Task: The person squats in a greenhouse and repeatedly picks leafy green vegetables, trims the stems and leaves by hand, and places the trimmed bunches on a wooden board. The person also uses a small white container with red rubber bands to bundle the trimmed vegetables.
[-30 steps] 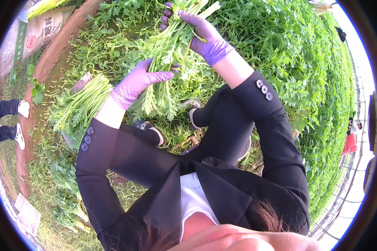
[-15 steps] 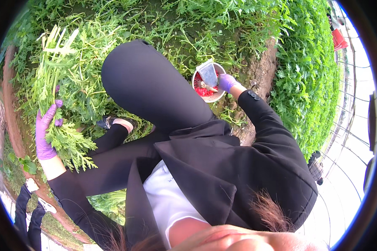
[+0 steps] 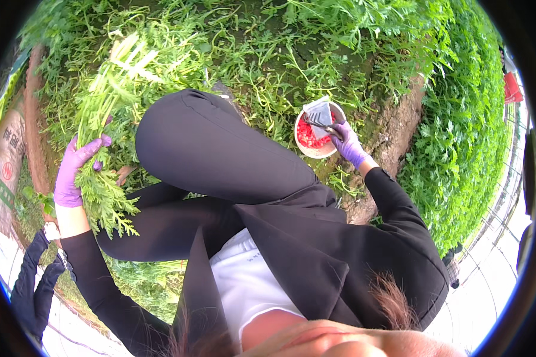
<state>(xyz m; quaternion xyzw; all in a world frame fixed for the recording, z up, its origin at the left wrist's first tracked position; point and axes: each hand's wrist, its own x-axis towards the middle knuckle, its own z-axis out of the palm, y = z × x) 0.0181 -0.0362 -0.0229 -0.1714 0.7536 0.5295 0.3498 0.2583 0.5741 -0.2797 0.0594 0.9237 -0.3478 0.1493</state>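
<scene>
One bunch of leafy greens (image 3: 104, 137) gripped by left hand (image 3: 71, 172) near leafy end; light, limp, easily bruised; best gripped mid-stems. Right hand (image 3: 346, 143) fingers closed on small packet (image 3: 318, 114) over white bowl (image 3: 301, 149).

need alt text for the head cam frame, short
Seen from above, a crouching person in black holds a bunch of cut leafy greens in the purple-gloved left hand, while the gloved right hand reaches into a small round tub holding red bits and a grey scoop-like piece. Dense green plants surround them.
</scene>
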